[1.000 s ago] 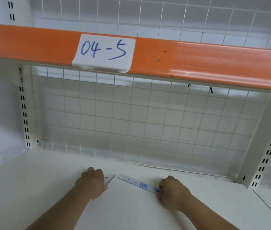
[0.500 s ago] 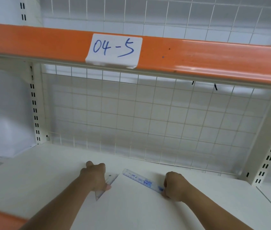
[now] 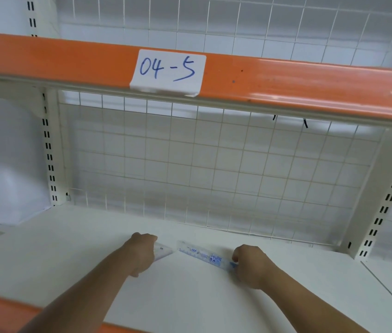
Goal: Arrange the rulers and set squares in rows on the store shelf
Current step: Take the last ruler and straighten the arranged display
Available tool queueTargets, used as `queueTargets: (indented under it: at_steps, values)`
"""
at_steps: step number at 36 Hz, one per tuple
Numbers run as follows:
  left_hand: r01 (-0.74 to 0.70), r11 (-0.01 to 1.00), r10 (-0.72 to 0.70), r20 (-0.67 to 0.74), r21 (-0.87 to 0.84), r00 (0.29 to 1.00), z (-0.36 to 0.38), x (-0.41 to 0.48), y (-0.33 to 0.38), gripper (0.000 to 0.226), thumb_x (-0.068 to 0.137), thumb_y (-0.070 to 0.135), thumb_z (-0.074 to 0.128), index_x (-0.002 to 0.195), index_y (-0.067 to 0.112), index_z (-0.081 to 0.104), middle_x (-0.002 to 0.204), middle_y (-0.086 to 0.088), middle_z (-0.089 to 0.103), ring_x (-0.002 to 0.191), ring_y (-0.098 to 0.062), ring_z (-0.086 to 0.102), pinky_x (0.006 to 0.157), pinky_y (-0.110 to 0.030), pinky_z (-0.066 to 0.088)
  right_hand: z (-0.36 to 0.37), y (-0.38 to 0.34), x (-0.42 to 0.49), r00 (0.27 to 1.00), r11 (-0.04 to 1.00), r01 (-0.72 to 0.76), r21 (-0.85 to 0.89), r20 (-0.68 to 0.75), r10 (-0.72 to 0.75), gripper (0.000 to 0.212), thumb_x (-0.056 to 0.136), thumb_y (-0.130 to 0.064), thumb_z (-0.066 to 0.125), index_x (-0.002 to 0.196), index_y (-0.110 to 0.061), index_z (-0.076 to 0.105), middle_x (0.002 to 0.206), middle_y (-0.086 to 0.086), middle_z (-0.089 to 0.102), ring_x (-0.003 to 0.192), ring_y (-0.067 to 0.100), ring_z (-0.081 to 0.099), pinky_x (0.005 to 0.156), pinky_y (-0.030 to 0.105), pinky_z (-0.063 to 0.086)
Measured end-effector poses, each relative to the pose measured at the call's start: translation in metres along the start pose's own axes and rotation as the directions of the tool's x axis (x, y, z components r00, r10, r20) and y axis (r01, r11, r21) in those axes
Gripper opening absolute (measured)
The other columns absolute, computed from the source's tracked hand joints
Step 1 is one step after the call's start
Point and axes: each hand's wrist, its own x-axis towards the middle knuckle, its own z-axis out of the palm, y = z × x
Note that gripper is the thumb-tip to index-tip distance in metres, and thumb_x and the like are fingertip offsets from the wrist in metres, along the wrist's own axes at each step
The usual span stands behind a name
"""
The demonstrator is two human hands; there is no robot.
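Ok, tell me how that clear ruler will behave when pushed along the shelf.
Likely light and fairly stiff: the ruler looks thin, clear and straight, with the right hand gripping one end. Flat on the smooth shelf, it should slide easily, not roll.

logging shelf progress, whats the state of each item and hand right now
ruler: lying on shelf, right end pinched
set square: lying on shelf, partly covered, just apart from ruler
left hand: holds set square
right hand: pinches ruler
label: stuck on rail, reads 04-5

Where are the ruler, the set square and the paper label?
ruler [image 3: 201,255]: head view, its printed middle.
set square [image 3: 163,251]: head view, its exposed corner.
label [image 3: 168,72]: head view, its middle.
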Motion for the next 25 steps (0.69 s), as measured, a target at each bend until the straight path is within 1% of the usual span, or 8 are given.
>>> queueTargets:
  at_steps: [2,4,10,14,17,19,21,25]
  values:
    - [-0.017,0.998,0.016,-0.013,-0.068,1.0,0.003,0.0,-0.002,0.062,0.091,0.017,0.061,0.145,0.012,0.031,0.144,-0.011,0.038,0.088,-0.017,0.054,0.075,-0.022,0.052,0.001,0.0,-0.002,1.0,0.999,0.008,-0.041,-0.008,-0.008,0.011,0.09,-0.017,0.048,0.082,-0.011,0.053,0.086,0.002,0.053,0.084,0.021,0.054,0.059,0.02,0.041]
    - [-0.028,0.997,0.028,-0.003,-0.071,1.0,0.005,-0.003,-0.003,0.061,0.091,0.026,0.062,0.143,0.013,0.033,0.139,-0.012,0.038,0.083,-0.016,0.048,0.075,-0.028,0.057,0.001,0.0,-0.004,1.0,0.999,0.007,-0.05,-0.03,-0.008,0.03,0.09,-0.018,0.049,0.064,-0.014,0.034,0.069,-0.001,0.036,0.062,0.014,0.039,0.048,0.019,0.026]
    - [0.006,0.985,0.002,0.044,-0.175,0.999,0.005,-0.008,-0.004,0.061,0.083,0.024,0.071,0.135,0.014,0.04,0.122,-0.009,0.051,0.086,-0.021,0.062,0.077,-0.032,0.059,-0.005,0.002,-0.013,0.997,0.989,0.081,-0.125,0.006,-0.081,0.035,0.089,-0.014,0.047,0.061,-0.015,0.027,0.065,0.0,0.031,0.055,0.01,0.027,0.047,0.022,0.021]
    - [-0.025,0.99,0.031,0.04,-0.142,0.999,0.003,-0.011,-0.002,0.051,0.084,0.024,0.068,0.128,0.015,0.043,0.114,-0.009,0.057,0.075,-0.019,0.055,0.059,-0.025,0.048,-0.008,0.007,-0.02,0.992,0.977,0.125,-0.172,0.016,-0.124,0.038,0.092,-0.02,0.05,0.061,-0.015,0.028,0.066,-0.001,0.03,0.055,0.009,0.027,0.047,0.021,0.022]
    - [-0.077,0.997,0.077,-0.011,-0.027,0.997,0.003,-0.011,0.002,0.053,0.084,0.032,0.067,0.128,0.017,0.043,0.121,-0.004,0.055,0.091,-0.019,0.056,0.069,-0.023,0.045,-0.008,0.014,-0.026,0.991,0.973,0.133,-0.19,0.023,-0.131,0.028,0.089,-0.023,0.053,0.066,-0.016,0.038,0.072,-0.001,0.039,0.064,0.013,0.039,0.05,0.022,0.028]
    - [-0.1,0.995,0.101,-0.038,0.014,0.994,0.004,-0.013,0.006,0.055,0.084,0.034,0.066,0.13,0.018,0.042,0.127,-0.002,0.054,0.106,-0.019,0.056,0.083,-0.026,0.046,-0.01,0.018,-0.031,0.989,0.973,0.148,-0.175,0.024,-0.147,0.013,0.087,-0.025,0.055,0.093,-0.013,0.053,0.09,0.003,0.053,0.078,0.018,0.047,0.057,0.024,0.036]
    - [-0.115,0.993,0.117,-0.056,0.03,0.992,0.006,-0.015,0.012,0.055,0.085,0.035,0.065,0.132,0.018,0.041,0.129,-0.003,0.053,0.111,-0.02,0.055,0.086,-0.027,0.046,-0.01,0.026,-0.038,0.989,0.982,0.146,-0.123,0.02,-0.145,0.034,0.086,-0.024,0.057,0.116,-0.011,0.048,0.096,0.004,0.053,0.081,0.019,0.048,0.056,0.024,0.035]
    - [-0.141,0.988,0.145,-0.071,0.062,0.987,0.008,-0.019,0.025,0.056,0.085,0.034,0.063,0.133,0.018,0.04,0.127,-0.003,0.055,0.111,-0.021,0.055,0.087,-0.028,0.047,-0.011,0.043,-0.051,0.98,0.976,0.188,-0.113,-0.044,-0.194,0.038,0.085,-0.025,0.056,0.12,-0.014,0.046,0.092,0.002,0.051,0.079,0.021,0.047,0.052,0.021,0.029]
